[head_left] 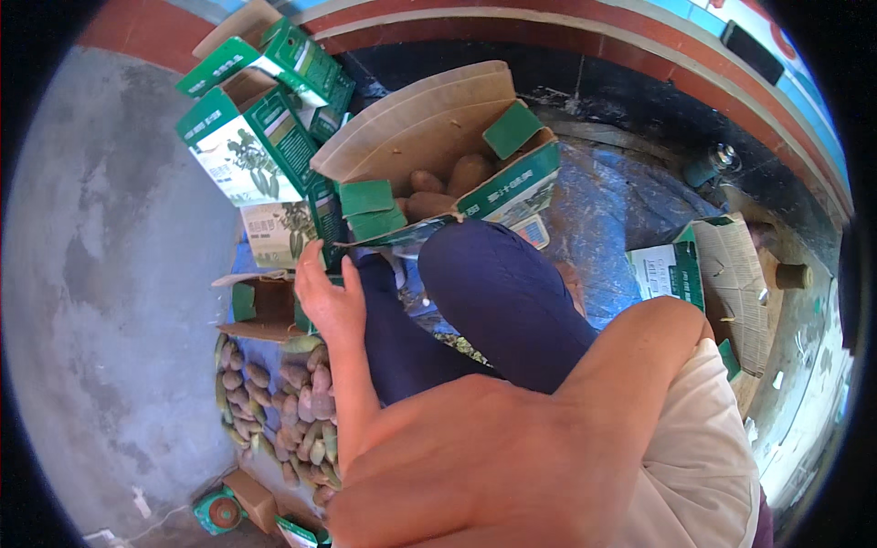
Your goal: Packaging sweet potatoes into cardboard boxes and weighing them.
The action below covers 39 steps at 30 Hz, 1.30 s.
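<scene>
My left hand (329,294) is open, thumb apart from the stretched fingers, beside the near left corner of a large open carton (416,123). I cannot tell whether its fingertips touch the carton. Several large brown tubers (429,203), like sweet potatoes, lie in the carton. My right arm (630,352) bends across my body. A big blurred patch of skin, apparently my right hand (475,447), fills the lower middle, and its fingers cannot be made out. My dark blue trouser knees (502,292) rise against the carton's near side.
Green and white cartons (247,155) are stacked at the far left. Below them sits a small open carton (265,306). Brown tubers and green long roots (292,402) lie piled at my left. Another open carton (671,269) stands right, a metal flask (713,166) behind it, on blue sheeting (603,210).
</scene>
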Motion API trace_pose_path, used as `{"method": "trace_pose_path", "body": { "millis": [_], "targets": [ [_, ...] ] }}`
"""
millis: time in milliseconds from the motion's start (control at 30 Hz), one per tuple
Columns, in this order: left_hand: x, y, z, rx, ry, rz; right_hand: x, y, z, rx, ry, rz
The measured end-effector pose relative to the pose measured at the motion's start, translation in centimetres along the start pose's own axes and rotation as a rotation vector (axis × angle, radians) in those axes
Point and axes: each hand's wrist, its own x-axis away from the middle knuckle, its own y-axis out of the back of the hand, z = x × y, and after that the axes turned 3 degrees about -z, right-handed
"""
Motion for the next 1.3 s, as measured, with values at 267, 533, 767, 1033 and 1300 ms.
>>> {"method": "trace_pose_path", "body": {
  "millis": [267, 533, 767, 1033, 1300],
  "targets": [
    [-0.1, -0.1, -0.6, 0.005, -0.010, 0.046, 1.7, 2.4, 0.1, -0.215, -0.181, 0.111],
    [-0.3, -0.5, -1.2, -0.050, -0.002, 0.067, 3.7, 5.0, 2.1, -0.014, 0.046, 0.044],
    [-0.5, -1.1, -1.7, -0.074, -0.036, 0.084, 7.1, 3.4, 2.4, 0.154, 0.060, -0.297],
    [-0.5, -1.0, -1.5, -0.097, -0.054, 0.058, 12.6, 14.4, -3.3, 0.669, -0.540, -0.710],
    [-0.5, -0.9, -1.6, -0.102, -0.063, 0.059, 36.7, 27.0, -10.2, 1.892, -1.658, 0.186]
  ]
}}
